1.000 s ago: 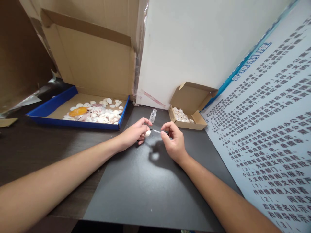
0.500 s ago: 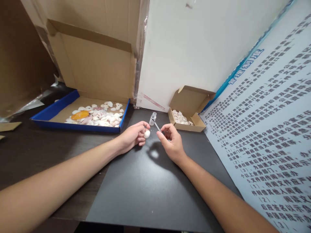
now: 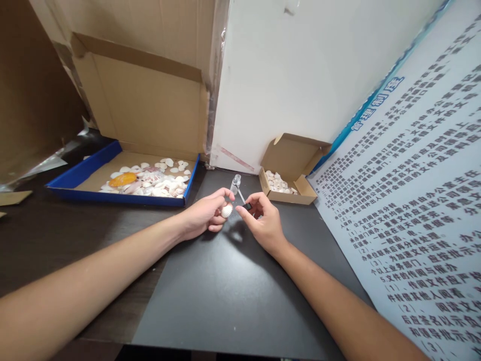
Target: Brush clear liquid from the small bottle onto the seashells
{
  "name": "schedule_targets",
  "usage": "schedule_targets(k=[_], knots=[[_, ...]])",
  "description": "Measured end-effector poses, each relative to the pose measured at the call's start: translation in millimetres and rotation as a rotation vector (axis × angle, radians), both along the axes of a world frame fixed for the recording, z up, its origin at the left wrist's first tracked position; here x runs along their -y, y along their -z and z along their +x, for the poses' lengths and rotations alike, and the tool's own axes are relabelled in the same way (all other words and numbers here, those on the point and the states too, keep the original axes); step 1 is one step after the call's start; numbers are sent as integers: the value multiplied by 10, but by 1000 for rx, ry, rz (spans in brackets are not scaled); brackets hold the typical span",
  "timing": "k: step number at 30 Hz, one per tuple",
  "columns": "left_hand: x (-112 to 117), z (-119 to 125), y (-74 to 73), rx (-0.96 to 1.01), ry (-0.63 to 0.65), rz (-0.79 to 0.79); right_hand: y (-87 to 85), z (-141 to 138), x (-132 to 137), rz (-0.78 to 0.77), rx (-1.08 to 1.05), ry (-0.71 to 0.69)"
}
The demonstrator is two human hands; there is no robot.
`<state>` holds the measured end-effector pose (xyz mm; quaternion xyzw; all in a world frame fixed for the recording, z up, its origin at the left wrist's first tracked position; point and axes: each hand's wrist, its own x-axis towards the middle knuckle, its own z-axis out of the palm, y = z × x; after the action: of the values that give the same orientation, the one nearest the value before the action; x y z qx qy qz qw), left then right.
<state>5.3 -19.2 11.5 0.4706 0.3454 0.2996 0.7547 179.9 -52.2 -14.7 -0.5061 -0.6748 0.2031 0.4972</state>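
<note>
My left hand (image 3: 205,214) pinches a small white ribbed shell (image 3: 226,211) between thumb and fingers, just above the black mat (image 3: 233,291). My right hand (image 3: 263,223) is closed on a thin brush (image 3: 243,199) with a black cap, its tip pointing up-left toward the mouth of a small clear glass bottle (image 3: 235,183). The bottle stands upright on the mat just behind both hands. The two hands are close together, almost touching.
A blue-edged cardboard tray (image 3: 75,173) with several shells lies at the back left, its lid raised. A small open cardboard box (image 3: 306,188) with more shells sits at the back right. A white printed poster (image 3: 413,210) leans along the right. A white wall stands behind.
The brush swung from lying level against the shell up to the bottle's mouth. The left hand lifted the shell slightly and moved closer to the right hand.
</note>
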Motion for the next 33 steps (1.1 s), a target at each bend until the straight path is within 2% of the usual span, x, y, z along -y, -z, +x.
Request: schedule_targets(k=[4,9,15,22,27,33], knots=[[30,-24,-2,-2,154,-24,12,6,2,63,-1,13],[43,-37,28,-9,244,-36,7,-4,22,95,-36,-17],[31,-38,30,9,258,-51,8,8,15,37,-1,-41],[19,-43,4,-16,208,-51,8,16,0,74,45,-10],[40,-41,-24,-52,272,-94,-2,11,6,86,24,13],[45,-54,-2,33,273,-104,14,13,5,65,13,-5]])
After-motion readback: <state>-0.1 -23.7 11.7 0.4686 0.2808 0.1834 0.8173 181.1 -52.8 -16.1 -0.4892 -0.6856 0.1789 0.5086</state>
